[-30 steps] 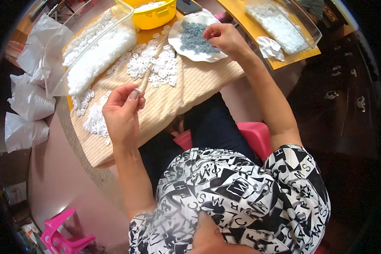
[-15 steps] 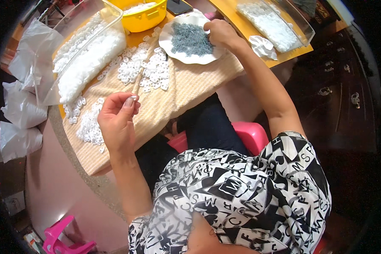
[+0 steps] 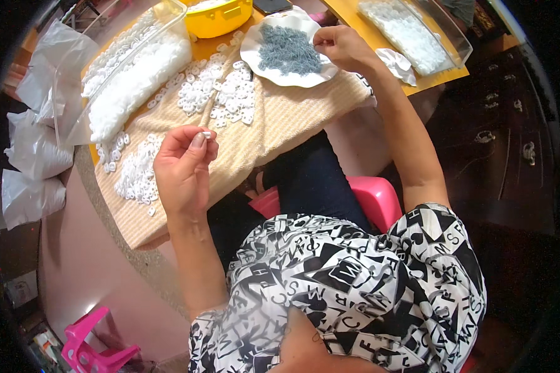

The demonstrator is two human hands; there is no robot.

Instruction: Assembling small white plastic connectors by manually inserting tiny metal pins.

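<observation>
My left hand [image 3: 183,168] is raised over the near edge of the cloth, thumb and forefinger pinching a small white plastic piece [image 3: 206,134]. At the right side of a white scalloped plate [image 3: 264,69], my right hand [image 3: 348,50] has its thumb and fingers pressed together. Whatever may be between those fingertips is too small to make out. A heap of fine grey coil-like pieces [image 3: 286,50] fills the plate's middle, just left of the right fingertips. White oval pieces with holes [image 3: 198,93] lie in piles on the beige striped cloth [image 3: 274,124].
At the left stands a clear bin [image 3: 183,12] of white pieces, with plastic bags [image 3: 34,146] beyond it. A yellow basin [image 3: 221,20] and a phone [image 3: 272,5] sit at the back. Another clear bin [image 3: 445,28] and a white crumpled item [image 3: 397,65] are at the right.
The whole view has shifted slightly. My right hand still pinches at the plate's right side, its wrist a little further right. My left hand keeps the white piece and has moved slightly right.
</observation>
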